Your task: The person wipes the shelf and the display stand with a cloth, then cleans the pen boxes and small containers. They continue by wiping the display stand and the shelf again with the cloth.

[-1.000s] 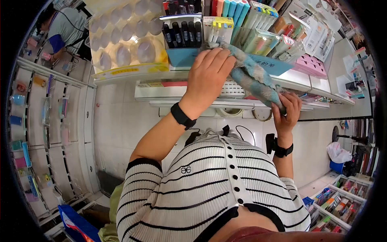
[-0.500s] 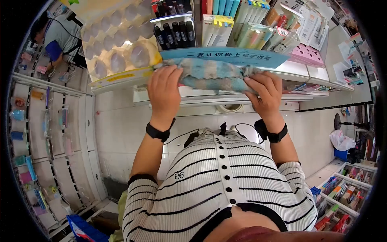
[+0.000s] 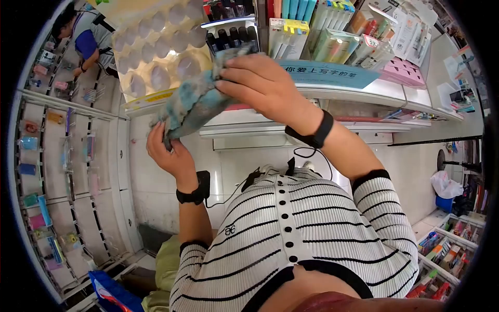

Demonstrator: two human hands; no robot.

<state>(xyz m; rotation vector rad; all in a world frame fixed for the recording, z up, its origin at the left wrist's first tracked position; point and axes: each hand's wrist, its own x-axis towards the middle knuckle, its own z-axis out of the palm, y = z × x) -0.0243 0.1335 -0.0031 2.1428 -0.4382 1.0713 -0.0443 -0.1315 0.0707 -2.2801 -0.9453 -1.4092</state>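
Observation:
A blue and grey cloth, bunched lengthwise, slants between my two hands in front of the display shelf. My left hand is closed on its lower left end. The upper right end is in the grip of my right hand, whose fingers wrap over it beside the black pens. Behind the cloth stands a yellow display tray with clear round domes. To the right of my right hand runs a blue sign with printed characters, partly covered by that hand.
Boxed pens and a pink box stand on the shelf. Another person bends at racks on the upper left. Hanging goods line the left wall; bins of stationery sit at lower right.
The cloth has gone from level to slanted and moved left. My left hand has moved down and left, my right hand up and left across the shelf front.

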